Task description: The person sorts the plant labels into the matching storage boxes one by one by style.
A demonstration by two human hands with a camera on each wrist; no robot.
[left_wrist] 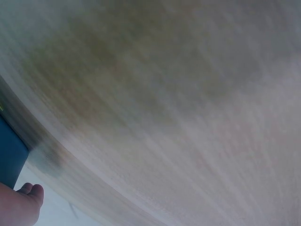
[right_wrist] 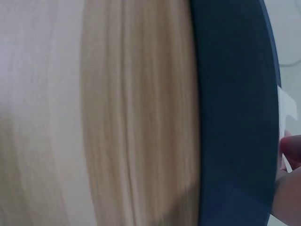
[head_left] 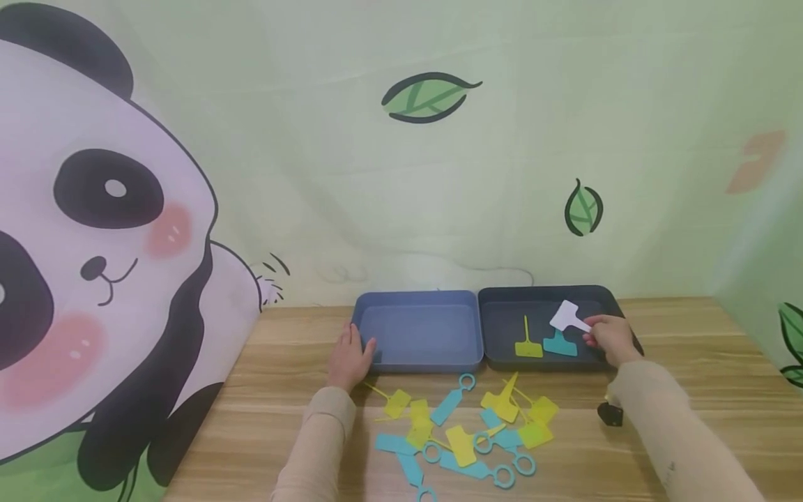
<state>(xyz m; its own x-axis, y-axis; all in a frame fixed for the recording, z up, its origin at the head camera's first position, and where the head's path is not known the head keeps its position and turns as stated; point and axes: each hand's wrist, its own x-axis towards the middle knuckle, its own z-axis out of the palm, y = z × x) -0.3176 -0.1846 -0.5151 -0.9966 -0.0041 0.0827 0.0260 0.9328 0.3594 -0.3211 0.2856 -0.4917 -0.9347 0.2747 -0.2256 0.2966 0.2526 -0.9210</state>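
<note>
Yellow tags [head_left: 461,446], blue tags [head_left: 447,408] litter tabletop [head_left: 702,418]; left hand [head_left: 351,357] grips blue tray [head_left: 420,331]; right hand [head_left: 613,339] pinches white T-shaped tag [head_left: 566,316] above black tray [head_left: 502,314]

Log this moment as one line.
right hand: pinches white T-shaped plastic tag over dark rectangular plastic tray | left hand: holds blue rectangular plastic tray by left edge

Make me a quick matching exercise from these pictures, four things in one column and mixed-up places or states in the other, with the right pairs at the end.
1. White tag
2. Left hand
3. Dark tray
4. Ring-ended tags

A. On the table, in front of the trays
B. With yellow and turquoise tags inside
C. Pinched by the right hand
D. At the blue tray's left side

Pairs: 1-C, 2-D, 3-B, 4-A
</note>
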